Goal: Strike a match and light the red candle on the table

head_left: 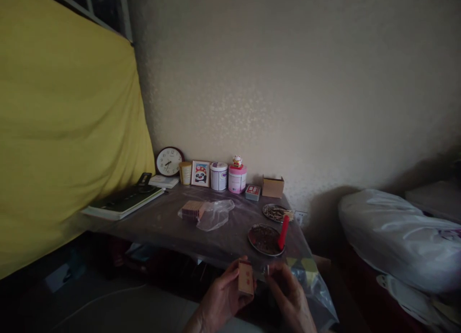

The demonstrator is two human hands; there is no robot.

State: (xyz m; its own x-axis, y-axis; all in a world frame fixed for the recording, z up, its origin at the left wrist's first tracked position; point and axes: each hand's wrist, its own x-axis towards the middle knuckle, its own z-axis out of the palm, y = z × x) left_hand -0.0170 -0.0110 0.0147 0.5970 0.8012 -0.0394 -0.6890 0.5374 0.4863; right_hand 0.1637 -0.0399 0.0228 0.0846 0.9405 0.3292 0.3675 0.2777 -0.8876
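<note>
Nearest the camera, the left hand [224, 294] is seen closed around a small cardboard box [246, 279], the thumb pressed to one side and the fingers wrapped behind; red print is noted on the box's face. The box is held in front of the table [158, 227], between the two hands. Beside it, the thumb and fingertips of the right hand [290, 292] are pinched on a small pale item [267, 270], too small to be identified.

Just beyond the hands, a round metal plate [260, 242] is observed, with a red handle [284, 232] leaned over its right side. A second plate [268, 212] is placed behind it and is filled with thin sticks [279, 213]. To the left, a block of stacked boxes [193, 209] is partly covered by clear plastic wrap [216, 215]. Along the wall, a clock [169, 161] is stood at the left.
</note>
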